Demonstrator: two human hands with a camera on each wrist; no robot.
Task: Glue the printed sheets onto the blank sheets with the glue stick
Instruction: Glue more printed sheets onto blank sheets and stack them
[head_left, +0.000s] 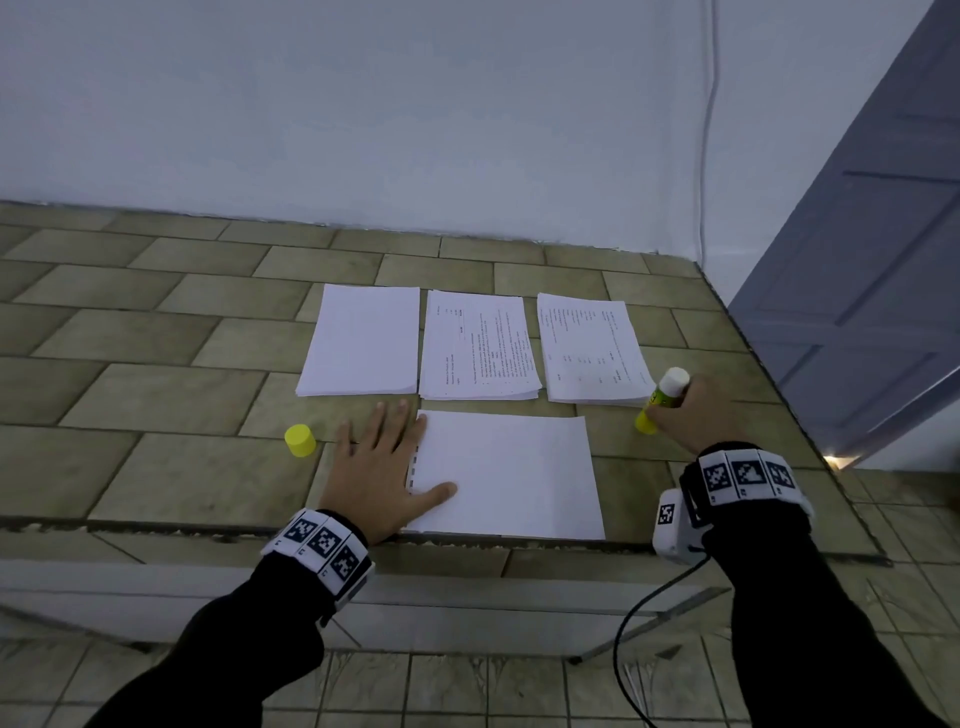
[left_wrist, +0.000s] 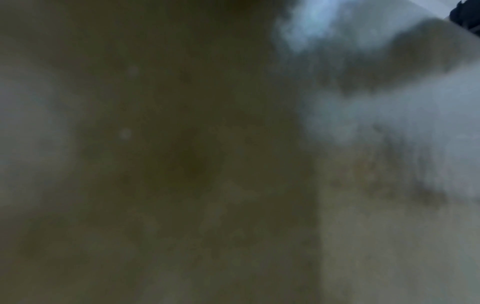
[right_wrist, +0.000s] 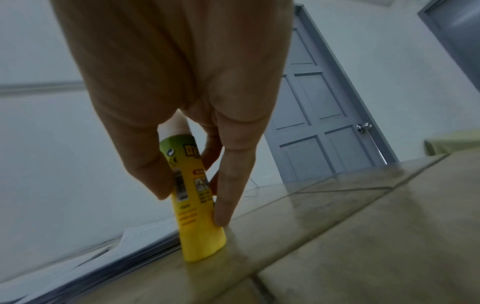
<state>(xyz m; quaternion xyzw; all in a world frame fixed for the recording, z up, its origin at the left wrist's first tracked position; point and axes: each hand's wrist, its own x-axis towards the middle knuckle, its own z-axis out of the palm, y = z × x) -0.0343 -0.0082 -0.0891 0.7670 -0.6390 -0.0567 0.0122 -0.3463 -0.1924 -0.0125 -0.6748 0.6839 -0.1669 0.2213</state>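
Head view: the left hand (head_left: 382, 462) lies flat with straight fingers, thumb pressing the left edge of the single white sheet (head_left: 511, 473) on the tiled counter (head_left: 156, 364). The right hand (head_left: 696, 413) grasps the uncapped yellow glue stick (head_left: 660, 400), base on the counter, beside the right printed stack (head_left: 592, 348). The yellow cap (head_left: 300, 440) stands left.

Left wrist view: blurred, unreadable.

Right wrist view: fingers (right_wrist: 228, 185) pinch the glue stick (right_wrist: 194, 197) upright.
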